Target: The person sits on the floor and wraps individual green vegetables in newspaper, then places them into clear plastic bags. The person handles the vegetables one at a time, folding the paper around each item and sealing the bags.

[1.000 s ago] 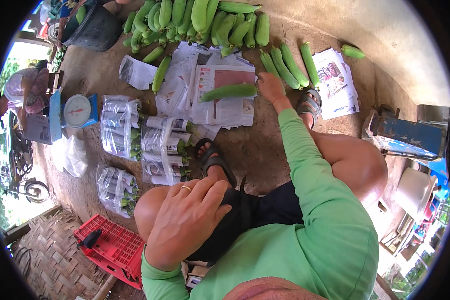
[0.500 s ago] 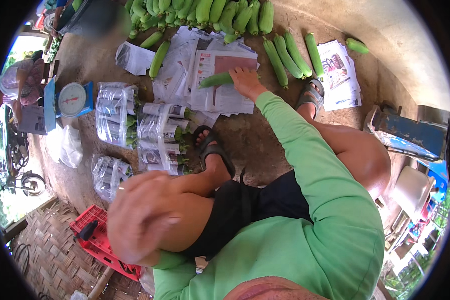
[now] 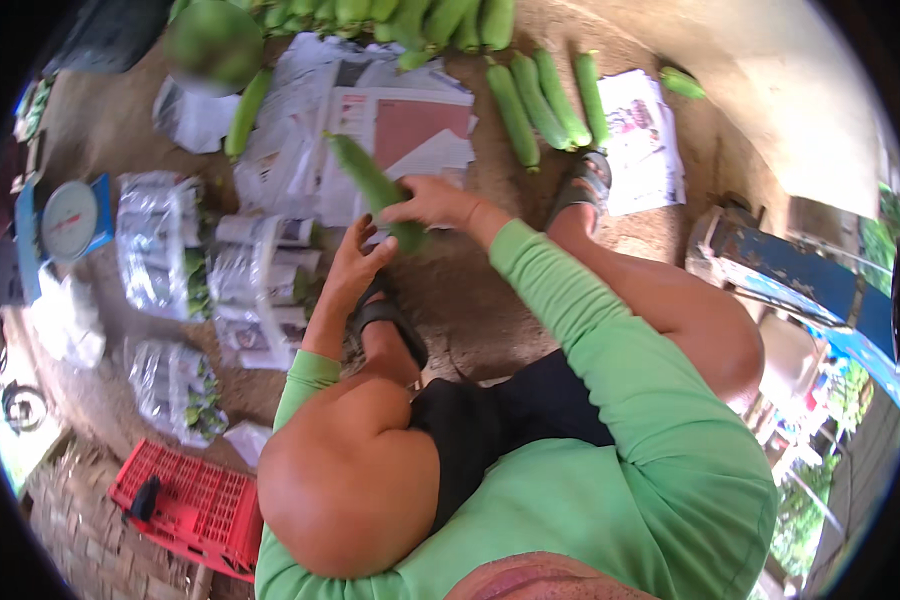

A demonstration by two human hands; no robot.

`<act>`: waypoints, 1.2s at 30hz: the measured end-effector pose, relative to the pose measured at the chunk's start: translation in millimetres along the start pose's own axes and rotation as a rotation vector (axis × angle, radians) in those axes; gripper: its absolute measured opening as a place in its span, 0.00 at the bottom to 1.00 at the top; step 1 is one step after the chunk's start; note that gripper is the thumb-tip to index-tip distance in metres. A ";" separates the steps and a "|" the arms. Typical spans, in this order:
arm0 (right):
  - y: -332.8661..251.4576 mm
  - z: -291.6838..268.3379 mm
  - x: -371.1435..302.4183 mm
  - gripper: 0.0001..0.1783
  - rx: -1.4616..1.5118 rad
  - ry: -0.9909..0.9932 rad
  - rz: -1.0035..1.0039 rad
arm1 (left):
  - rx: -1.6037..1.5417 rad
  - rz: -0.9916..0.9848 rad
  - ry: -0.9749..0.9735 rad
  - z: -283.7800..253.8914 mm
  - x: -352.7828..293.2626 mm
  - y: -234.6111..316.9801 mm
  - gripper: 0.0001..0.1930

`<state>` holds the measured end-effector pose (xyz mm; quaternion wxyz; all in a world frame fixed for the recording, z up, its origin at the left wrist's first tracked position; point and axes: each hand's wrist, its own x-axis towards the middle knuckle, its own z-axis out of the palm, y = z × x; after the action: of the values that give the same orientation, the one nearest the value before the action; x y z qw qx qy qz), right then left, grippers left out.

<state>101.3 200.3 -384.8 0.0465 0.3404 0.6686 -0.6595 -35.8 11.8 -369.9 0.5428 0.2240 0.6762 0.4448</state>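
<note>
1. So the long green gourd [image 3: 368, 178] is up in the person's grip, slanted from upper left to lower right. In view it crosses the lower edge of the newspaper stack [image 3: 408, 124], with its lower end against the concrete floor [image 3: 500, 265].
2. Right hand [image 3: 438, 202]: fingers are curled around the gourd's lower half, closed down on it.
3. Left hand [image 3: 354, 268]: nothing in it, thumb and fingers pretty wide apart, right by the gourd's lower end. Can't tell if the thumb is actually touching it.
4. Past the newspaper, a big gourd pile [image 3: 370, 14] runs along the top edge. One loose gourd [image 3: 247, 115] lies at the left side of the papers.
5. Over on the right, four gourds [image 3: 538, 100] lie beside another paper stack [image 3: 642, 140].
6. Left side has three plastic-wrapped bundles [image 3: 158, 250], green ends poking out, then a blue dial scale [image 3: 70, 222].
7. Red plastic crate [image 3: 185, 500] sits lower left.
</note>
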 end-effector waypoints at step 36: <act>61.6 -48.6 -14.4 0.05 -1.217 -0.083 -0.578 | -0.174 -0.114 0.370 -6.5 -2.2 5.1 0.27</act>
<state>162.9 232.8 -423.7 0.0775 0.0352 0.9828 -0.1636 -42.0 10.3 -364.4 0.4509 0.0521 0.7350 0.5037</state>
